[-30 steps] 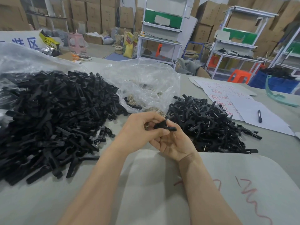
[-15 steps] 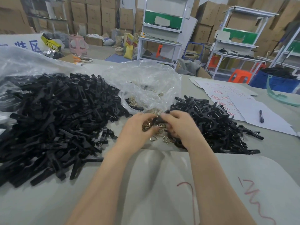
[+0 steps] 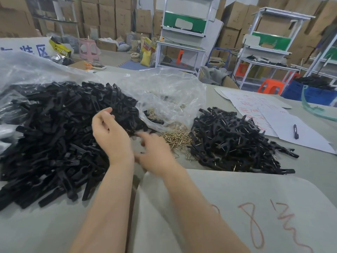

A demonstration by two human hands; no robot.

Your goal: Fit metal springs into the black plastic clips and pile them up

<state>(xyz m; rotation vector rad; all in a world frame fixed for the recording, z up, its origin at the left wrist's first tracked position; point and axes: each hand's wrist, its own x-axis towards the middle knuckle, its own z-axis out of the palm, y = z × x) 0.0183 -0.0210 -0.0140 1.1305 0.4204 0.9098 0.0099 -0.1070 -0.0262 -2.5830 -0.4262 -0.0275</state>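
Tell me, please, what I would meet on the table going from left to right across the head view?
Large pile of black plastic clips → loose metal springs → smaller pile of clips with metal springs showing → black pen.

We read the blue character 区 on the white banner (image 3: 21,45) and a red handwritten 8 on the grey rounded board (image 3: 273,189); red writing on the white paper sheets (image 3: 284,123) stayed illegible.

The heaped clips (image 3: 54,134) are showing plain black, the fitted clips (image 3: 237,143) black flecked with pale metal, and the springs (image 3: 178,137) are glinting brassy gold, while the grey-green table (image 3: 45,225) is bearing red scrawl (image 3: 255,225) and the white paper (image 3: 255,110) red writing.
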